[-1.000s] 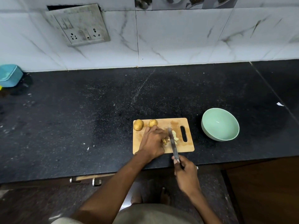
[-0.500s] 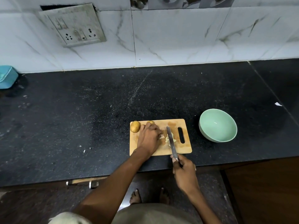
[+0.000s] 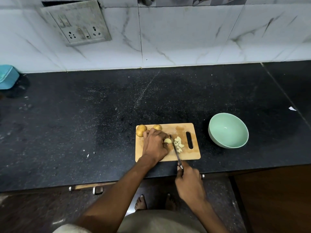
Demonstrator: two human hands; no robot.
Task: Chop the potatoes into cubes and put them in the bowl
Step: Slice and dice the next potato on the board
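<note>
A wooden cutting board point(image 3: 182, 130) lies near the front edge of the black counter. My left hand point(image 3: 154, 145) holds a pale piece of cut potato point(image 3: 167, 140) down on it. My right hand point(image 3: 189, 181) grips the handle of a knife point(image 3: 175, 149), whose blade lies against the piece's right side. Several potato cubes point(image 3: 178, 144) sit just right of the blade. Two whole potatoes, one larger point(image 3: 140, 130) and one smaller point(image 3: 157, 127), rest at the board's far left corner. A green bowl point(image 3: 217, 122) with nothing in it stands right of the board.
A blue container point(image 3: 7, 77) sits at the counter's far left by the tiled wall, under a socket plate point(image 3: 75, 22). A white scrap point(image 3: 292, 108) lies beyond the bowl. Drawer handles point(image 3: 97, 190) show under the counter edge, and bare feet point(image 3: 141, 201) stand on the floor.
The knife blade has shifted left against the potato piece, leaving the cut cubes to its right. My left hand has drawn back slightly, exposing the piece's pale end.
</note>
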